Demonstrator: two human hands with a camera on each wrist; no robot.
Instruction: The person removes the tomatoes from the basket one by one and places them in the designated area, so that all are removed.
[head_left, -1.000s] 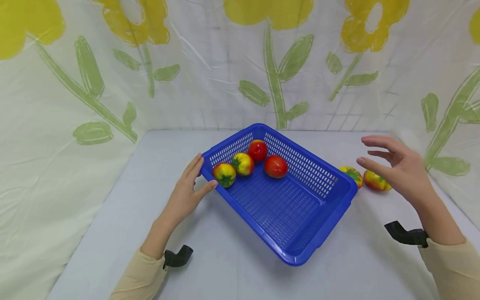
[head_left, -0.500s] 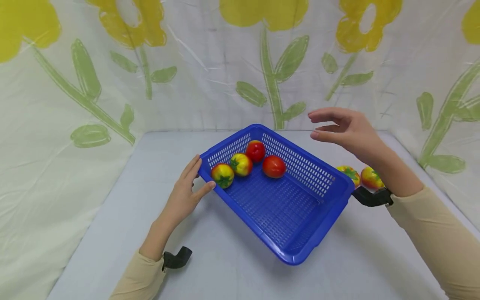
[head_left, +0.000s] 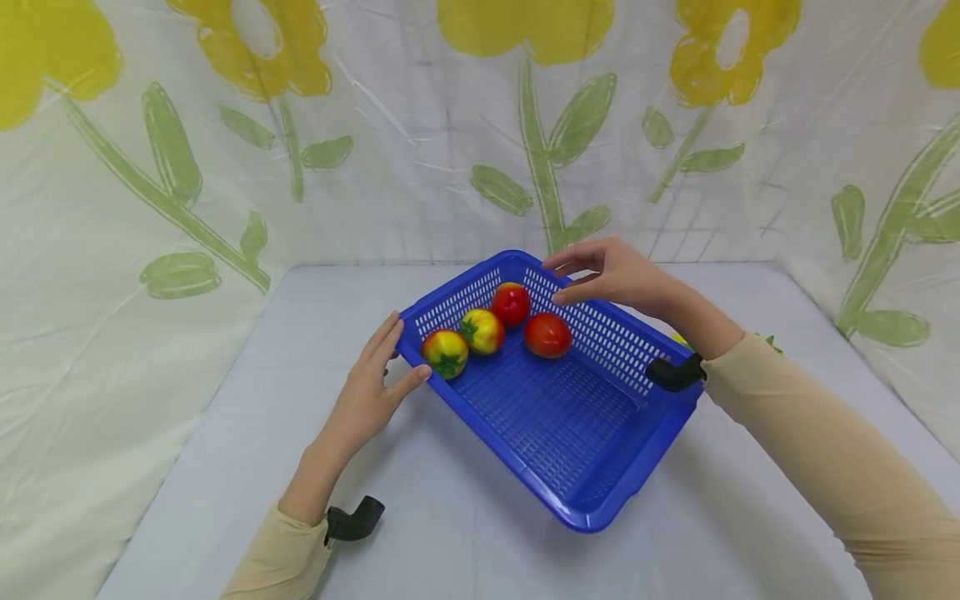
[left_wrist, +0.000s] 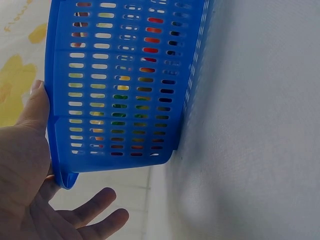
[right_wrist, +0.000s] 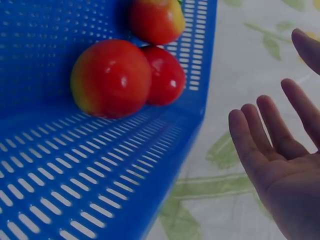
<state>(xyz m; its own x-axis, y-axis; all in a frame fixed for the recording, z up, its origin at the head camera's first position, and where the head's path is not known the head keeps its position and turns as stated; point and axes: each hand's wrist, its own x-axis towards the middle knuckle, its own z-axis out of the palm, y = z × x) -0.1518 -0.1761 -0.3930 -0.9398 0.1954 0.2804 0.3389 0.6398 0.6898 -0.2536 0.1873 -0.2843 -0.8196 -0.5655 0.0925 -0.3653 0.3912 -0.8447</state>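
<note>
A blue perforated basket (head_left: 555, 425) sits at an angle on the table, with several red and yellow fruits inside, among them a red one (head_left: 547, 335) and a yellow-red one (head_left: 446, 353). My left hand (head_left: 366, 392) holds the basket's left corner; in the left wrist view its thumb (left_wrist: 35, 110) lies on the rim and two fingers extend below. Above the basket's far side, my right hand (head_left: 607, 273) hovers with nothing in it, near the red fruits. The right wrist view shows its fingers (right_wrist: 270, 125) apart and loosely bent, beside the basket rim.
Right of the basket, parts of the fruits outside it (head_left: 678, 340) show behind the right forearm. The pale table (head_left: 300, 333) ends at a white sheet with painted yellow flowers (head_left: 525, 29) at the back and sides.
My right hand has moved left from over the fruits outside the basket to above the basket's far side. My left hand keeps its place on the corner.
</note>
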